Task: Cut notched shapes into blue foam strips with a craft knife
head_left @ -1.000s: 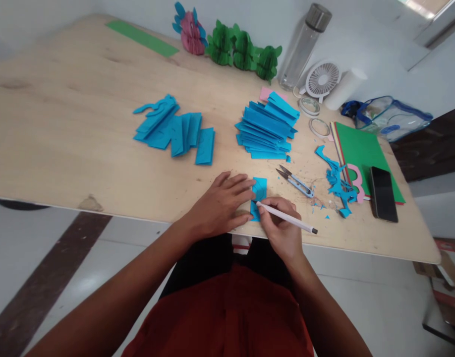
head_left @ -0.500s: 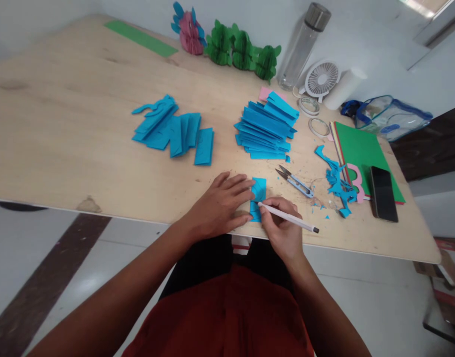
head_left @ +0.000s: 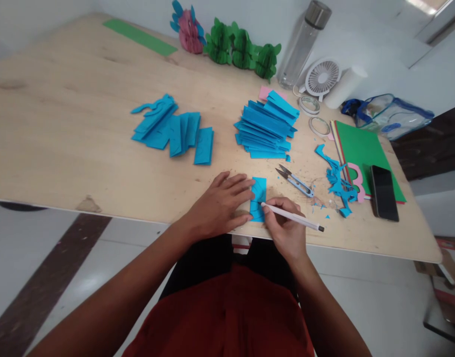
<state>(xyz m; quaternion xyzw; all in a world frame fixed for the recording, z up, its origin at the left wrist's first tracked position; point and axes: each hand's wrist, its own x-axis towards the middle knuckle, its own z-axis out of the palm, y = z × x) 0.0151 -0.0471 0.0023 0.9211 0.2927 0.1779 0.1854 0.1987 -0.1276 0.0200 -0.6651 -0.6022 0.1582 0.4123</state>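
A small blue paper piece (head_left: 258,188) with dark curved lines lies near the table's front edge. My left hand (head_left: 225,206) rests flat beside it, fingers spread, fingertips touching its left edge. In my right hand (head_left: 287,225) is a white pen (head_left: 292,215), its tip on the paper and its dark end pointing right. Thread snips (head_left: 294,182) with a light blue handle lie just beyond the right hand. Folded blue papers form a stack (head_left: 264,129) behind the piece, and another group (head_left: 168,124) with drawn lines lies to the left.
Blue paper scraps (head_left: 339,183) lie to the right, beside green sheets (head_left: 361,148) and a phone (head_left: 384,193). Tape rolls (head_left: 309,105), a small fan (head_left: 322,78), a bottle (head_left: 304,47) and green paper figures (head_left: 242,49) line the wall. A green strip (head_left: 138,37) lies far left.
My right hand and the pen have shifted slightly right, and more drawn line shows on the lower part of the blue paper. The left hand has stayed in place.
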